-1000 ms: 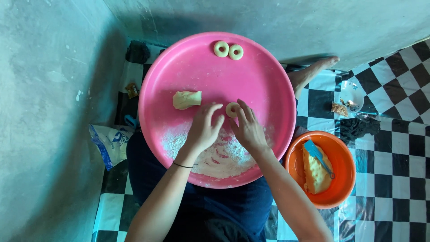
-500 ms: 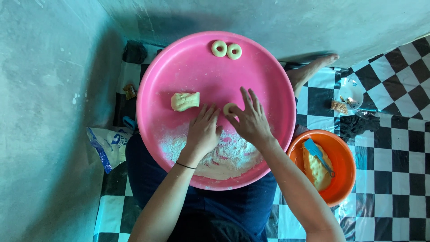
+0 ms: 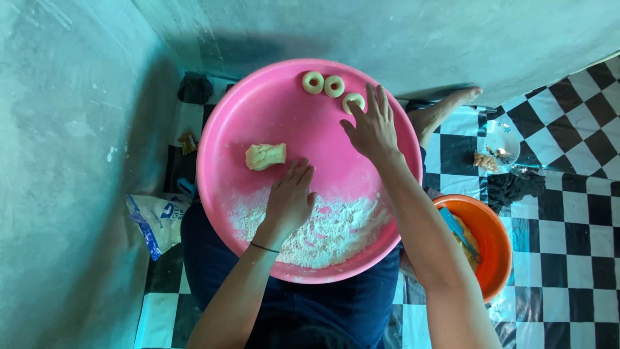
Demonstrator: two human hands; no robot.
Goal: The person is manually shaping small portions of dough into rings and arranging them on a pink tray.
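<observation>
Right hand (image 3: 371, 129) lay spread, fingertips on the third dough ring (image 3: 353, 101) at the far rim of the pink tray (image 3: 226, 129), not clamped on it; two more rings (image 3: 323, 84) sat just left in a row. Left hand (image 3: 290, 197) rested flat and empty, nearer the dough lump (image 3: 265, 156), whose long axis ran left-right. Flour pile (image 3: 323, 232) near. Orange bowl (image 3: 494, 249) right; white-and-blue bag (image 3: 155, 216) left on the floor.

Floor: black-and-white checkered floor (image 3: 584, 213), bounded by grey concrete walls.
Right side: round orange plastic bowl (image 3: 494, 249) stands on the checks, near the right edge of the tray.
Far right: small clear plastic lid holding scraps (image 3: 500, 145), with a dark crumpled cloth (image 3: 513, 187) just beside it.
Left side: white-and-blue plastic bag (image 3: 155, 220) lies by the wall.
Back corner: dark bundle (image 3: 195, 87); small brownish wrapper (image 3: 188, 142) nearby.
Tray: large round pink plastic tray (image 3: 258, 116) rests on the person's lap, above the floor.
</observation>
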